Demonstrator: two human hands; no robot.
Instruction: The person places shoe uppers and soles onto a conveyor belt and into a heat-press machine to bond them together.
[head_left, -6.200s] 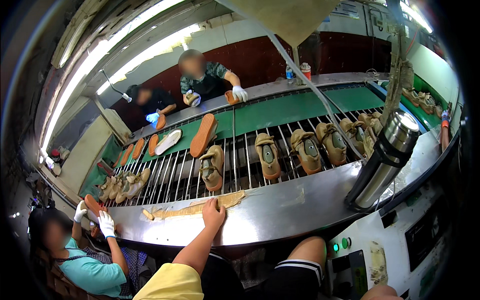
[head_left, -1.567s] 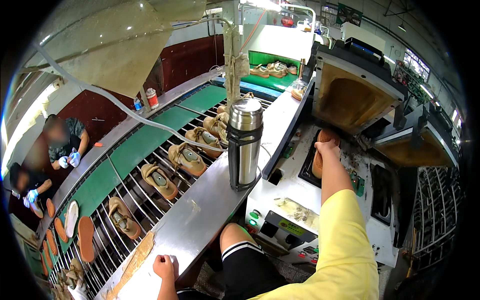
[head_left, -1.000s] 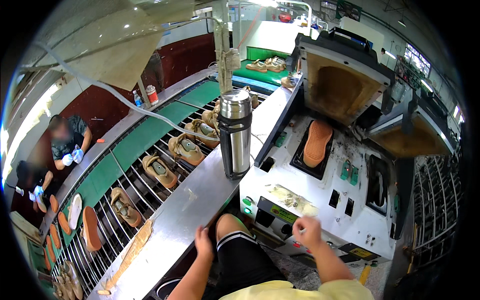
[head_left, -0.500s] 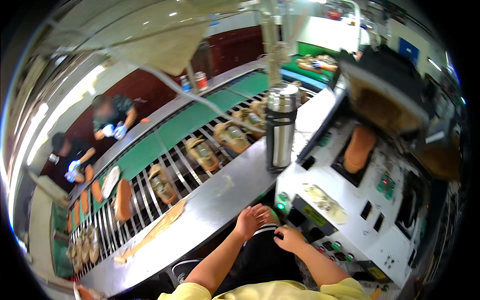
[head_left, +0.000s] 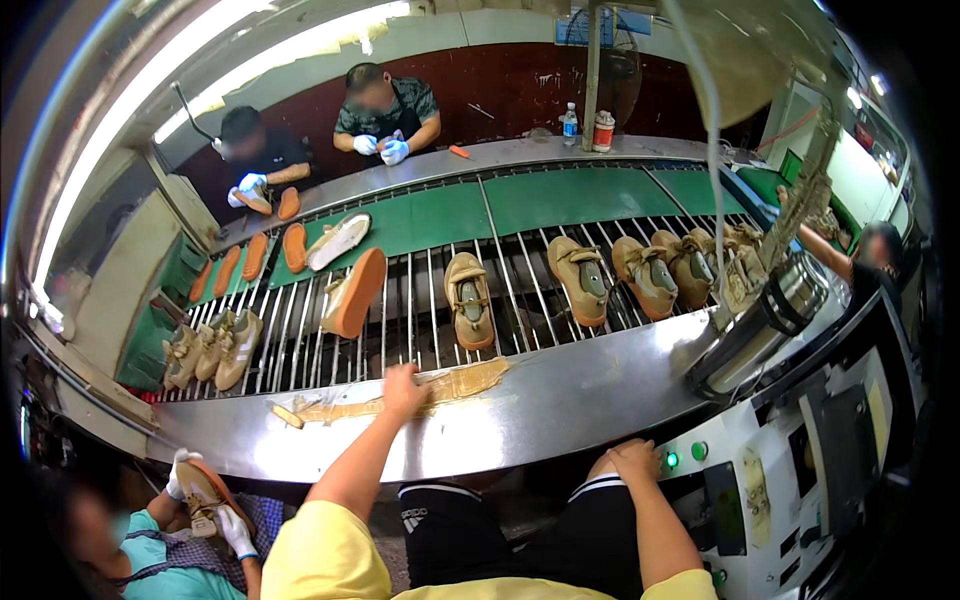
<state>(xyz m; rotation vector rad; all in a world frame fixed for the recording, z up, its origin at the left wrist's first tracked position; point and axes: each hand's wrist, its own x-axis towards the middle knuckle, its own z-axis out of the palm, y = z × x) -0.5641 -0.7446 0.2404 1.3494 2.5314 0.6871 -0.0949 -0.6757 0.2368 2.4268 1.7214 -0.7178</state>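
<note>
— Step in hand, at a guess? Looks like a reach for the long flat tan strip of sticky-looking material (head_left: 470, 381), lying along the brushed steel desk (head_left: 560, 410) from 9 to 1 o'clock of the left hand (head_left: 403, 380).

— Agreed. Lies flat on the strip's middle, fingers apart and pointing to 12 o'clock, palm down, clamped on nothing.

— And the right hand (head_left: 635, 462)?

— Rests on the knee at 5 o'clock of the left, just beside a lit green button (head_left: 672, 459). Holds nothing visible; curled or slack, cannot tell.

— Next move, judged from here?

— Probably calls for a pinch at the strip's edge and a slow peel, since it seems stuck to the steel. Only a judgement.

— Counts?

— One strip. Two green buttons. Four tan shoes (head_left: 468, 298) spaced along the roller conveyor at 12 to 2 o'clock, more bunched at the far right, too crowded to count. One shoe with an orange sole (head_left: 350, 292) at 11 o'clock. About three tan shoes heaped at 9 o'clock (head_left: 215, 345). One white sole (head_left: 338, 240) and several orange soles (head_left: 294, 246) on the green belt beyond. One steel flask (head_left: 760, 320) at 3 o'clock.

— People?

— Two across the belt in gloves, one at the right end, one at 7 o'clock holding a shoe (head_left: 205, 495).
</note>
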